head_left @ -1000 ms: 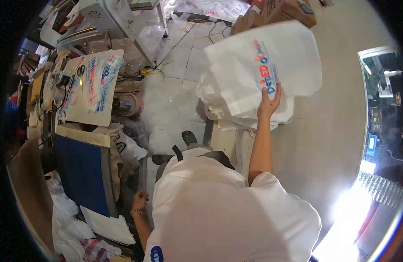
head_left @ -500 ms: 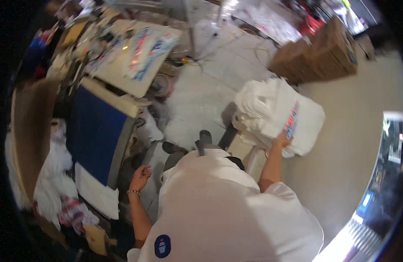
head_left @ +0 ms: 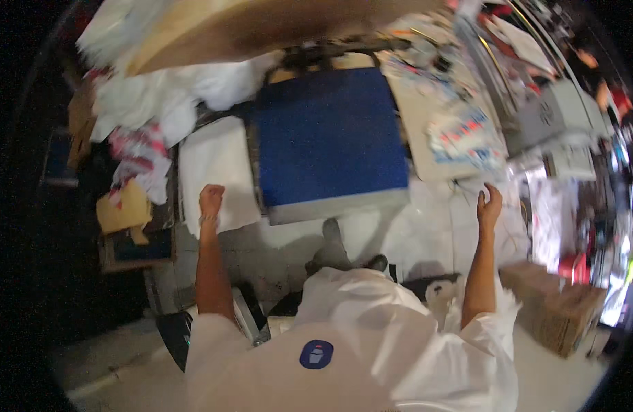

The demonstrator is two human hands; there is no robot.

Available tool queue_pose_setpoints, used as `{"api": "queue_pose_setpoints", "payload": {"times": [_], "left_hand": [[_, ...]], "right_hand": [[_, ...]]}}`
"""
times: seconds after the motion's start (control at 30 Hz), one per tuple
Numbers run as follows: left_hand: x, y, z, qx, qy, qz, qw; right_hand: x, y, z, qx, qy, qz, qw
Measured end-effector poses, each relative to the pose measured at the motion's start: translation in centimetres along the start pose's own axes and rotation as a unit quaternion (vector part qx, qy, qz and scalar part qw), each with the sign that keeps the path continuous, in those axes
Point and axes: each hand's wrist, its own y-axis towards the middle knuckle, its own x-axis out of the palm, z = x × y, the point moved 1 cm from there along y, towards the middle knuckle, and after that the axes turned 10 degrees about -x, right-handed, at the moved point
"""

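My left hand [head_left: 211,201] is curled closed, with nothing visible in it, over or near a flat stack of white sheets [head_left: 224,161]; whether it touches them I cannot tell. To its right lies a blue-topped panel [head_left: 333,137] with a pale front edge. My right hand [head_left: 490,206] hangs in the air over the floor, thumb and fingers apart and holding nothing. Beyond it, a cream board [head_left: 423,134] carries printed white plastic bags [head_left: 464,137]. Behind my right forearm, part of the white bag stack [head_left: 441,296] shows beside my body.
A large curved brown panel [head_left: 282,34] crosses the far side. Bundled white plastic bags [head_left: 158,96] and a yellowish cardboard piece [head_left: 124,207] crowd the left. Cardboard boxes [head_left: 556,302] stand at the right, with a grey machine [head_left: 560,123] farther back.
My body has turned left, so the blue panel is now in front of me. My right hand has left the white bag stack. My left hand is now by the white sheets.
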Motion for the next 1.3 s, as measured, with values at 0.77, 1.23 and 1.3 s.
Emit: {"api": "queue_pose_setpoints", "payload": {"times": [0.77,1.23,1.3], "left_hand": [[-6.7,5.8,4.7,-0.171,0.32,0.14,0.921],[-11.6,-15.3,37.5,0.023,-0.195,0.011,0.981],[-8.3,-14.3,37.0,-0.025,-0.176,0.005,0.984]], "right_hand": [[8.7,13.2,3.2,-0.151,-0.13,-0.198,0.96],[-1.6,16.0,-0.2,0.092,0.328,0.24,0.909],[-2.9,16.3,-4.3,0.084,0.358,0.252,0.895]]}}
